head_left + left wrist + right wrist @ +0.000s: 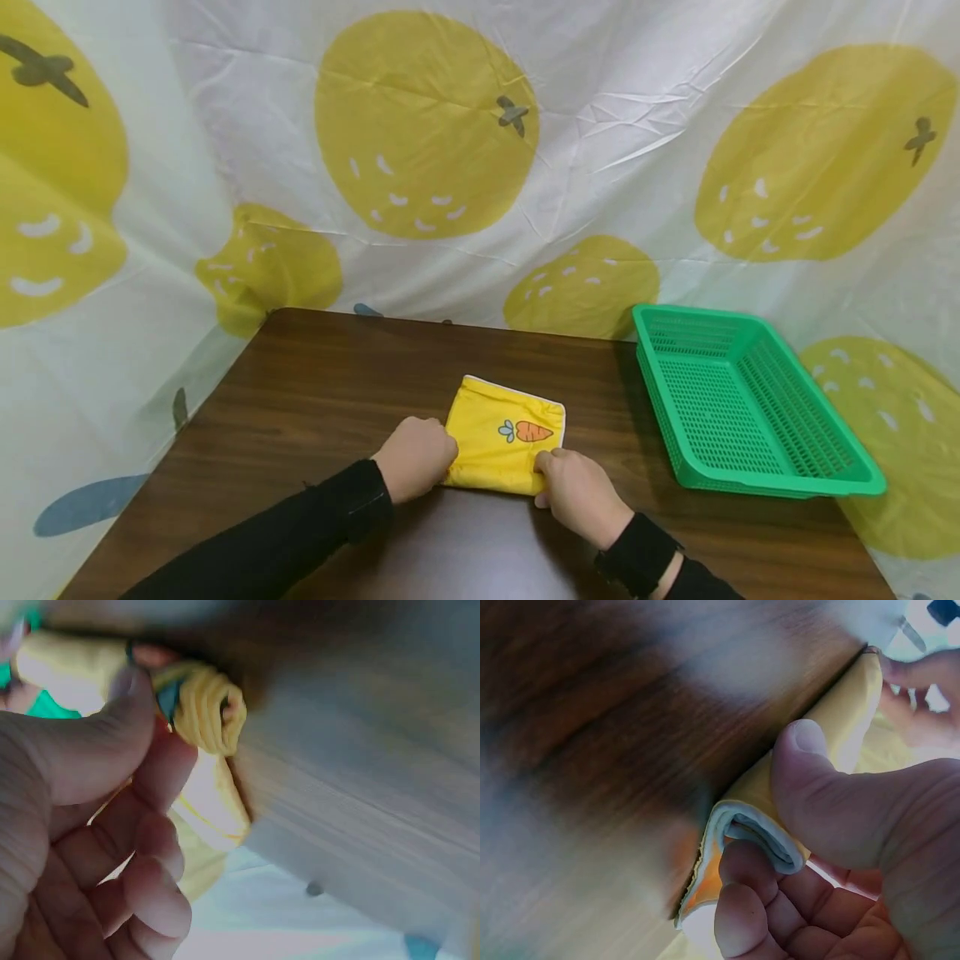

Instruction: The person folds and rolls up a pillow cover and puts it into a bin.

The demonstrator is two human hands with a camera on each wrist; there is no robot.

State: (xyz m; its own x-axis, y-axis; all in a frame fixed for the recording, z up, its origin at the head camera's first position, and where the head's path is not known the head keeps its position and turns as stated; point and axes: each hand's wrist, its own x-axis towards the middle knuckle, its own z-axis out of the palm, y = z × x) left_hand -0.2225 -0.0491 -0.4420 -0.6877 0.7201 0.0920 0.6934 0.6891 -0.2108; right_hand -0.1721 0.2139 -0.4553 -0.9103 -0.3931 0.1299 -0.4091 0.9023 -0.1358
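Note:
A yellow cloth (487,425) with a carrot print and white edging lies on the table, its near edge rolled up. In the left wrist view the end of the roll (214,712) shows several coiled layers. My left hand (417,457) pinches the roll's left end between thumb and index finger. At the other end my right hand (579,492) grips the roll, thumb (802,761) on the outside and fingers curled at its open end. The far part of the cloth lies flat, with the carrot facing up.
A green plastic basket (675,417) stands at the table's right back. The brown wooden table (322,375) meets a white fabric backdrop (255,125) with yellow fruit prints behind and at both sides.

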